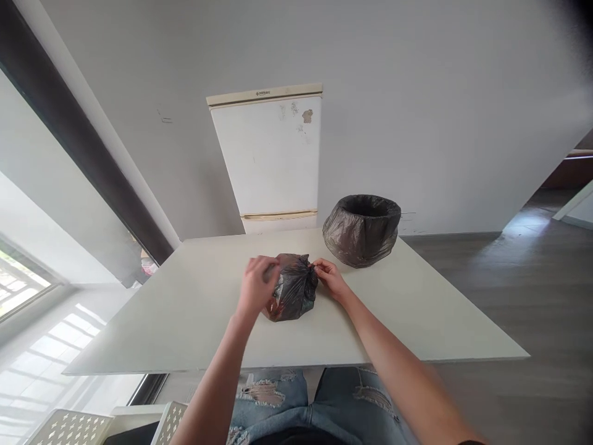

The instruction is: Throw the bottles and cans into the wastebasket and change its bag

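Observation:
A small dark plastic bag (293, 293), filled and bunched at the top, sits on the white table (185, 309) in front of me. My left hand (256, 285) is closed on the bag's upper left side. My right hand (328, 276) pinches the gathered plastic at the bag's top right. Both hands touch the bag. Behind it to the right stands a round bin lined with a dark bag (362, 228), its mouth open and nothing visible inside.
A white fridge (271, 157) stands against the wall behind the table. A window is at the left, and white perforated chair parts (69, 428) show at the bottom left. Grey floor stretches to the right. My jeans-clad knees are under the table's near edge.

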A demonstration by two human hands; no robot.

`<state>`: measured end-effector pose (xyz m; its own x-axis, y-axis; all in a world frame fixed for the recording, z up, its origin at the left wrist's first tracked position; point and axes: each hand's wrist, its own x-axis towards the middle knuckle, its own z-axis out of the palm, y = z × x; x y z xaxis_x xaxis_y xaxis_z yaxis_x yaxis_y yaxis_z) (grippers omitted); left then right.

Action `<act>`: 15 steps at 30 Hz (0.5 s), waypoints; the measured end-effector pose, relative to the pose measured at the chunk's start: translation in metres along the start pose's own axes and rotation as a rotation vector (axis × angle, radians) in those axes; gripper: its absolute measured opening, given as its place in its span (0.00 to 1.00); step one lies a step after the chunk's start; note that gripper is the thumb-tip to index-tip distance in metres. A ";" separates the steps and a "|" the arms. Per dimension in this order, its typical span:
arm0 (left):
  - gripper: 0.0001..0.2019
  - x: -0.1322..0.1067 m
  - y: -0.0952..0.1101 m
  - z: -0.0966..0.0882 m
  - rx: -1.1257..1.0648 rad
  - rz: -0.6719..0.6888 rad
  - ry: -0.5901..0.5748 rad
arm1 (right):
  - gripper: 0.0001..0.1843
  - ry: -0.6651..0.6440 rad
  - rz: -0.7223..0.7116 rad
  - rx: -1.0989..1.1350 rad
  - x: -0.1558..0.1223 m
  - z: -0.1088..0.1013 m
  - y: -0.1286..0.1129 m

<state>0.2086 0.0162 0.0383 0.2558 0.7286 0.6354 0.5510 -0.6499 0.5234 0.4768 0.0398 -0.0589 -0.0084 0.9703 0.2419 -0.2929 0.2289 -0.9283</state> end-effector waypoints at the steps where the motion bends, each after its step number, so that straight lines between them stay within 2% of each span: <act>1: 0.12 0.004 0.013 0.011 0.033 0.069 -0.095 | 0.20 -0.007 -0.003 0.001 0.000 0.000 0.000; 3: 0.18 0.009 0.027 0.034 0.082 0.155 -0.190 | 0.21 -0.013 -0.007 0.002 -0.001 0.001 -0.001; 4: 0.18 0.011 0.028 0.044 0.104 0.167 -0.210 | 0.21 -0.014 -0.008 0.003 -0.002 0.002 -0.002; 7: 0.08 0.013 0.021 0.058 0.133 0.126 -0.251 | 0.22 -0.009 -0.003 0.010 -0.003 0.004 -0.005; 10: 0.07 0.010 0.016 0.048 0.101 0.061 -0.212 | 0.22 0.025 0.018 0.025 -0.002 0.006 -0.007; 15: 0.07 -0.009 0.024 0.013 0.034 -0.100 0.071 | 0.19 0.161 0.059 0.010 0.002 0.007 -0.002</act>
<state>0.2298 -0.0033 0.0384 0.1420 0.7716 0.6201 0.5981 -0.5660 0.5674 0.4704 0.0402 -0.0542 0.1276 0.9822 0.1379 -0.3056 0.1712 -0.9367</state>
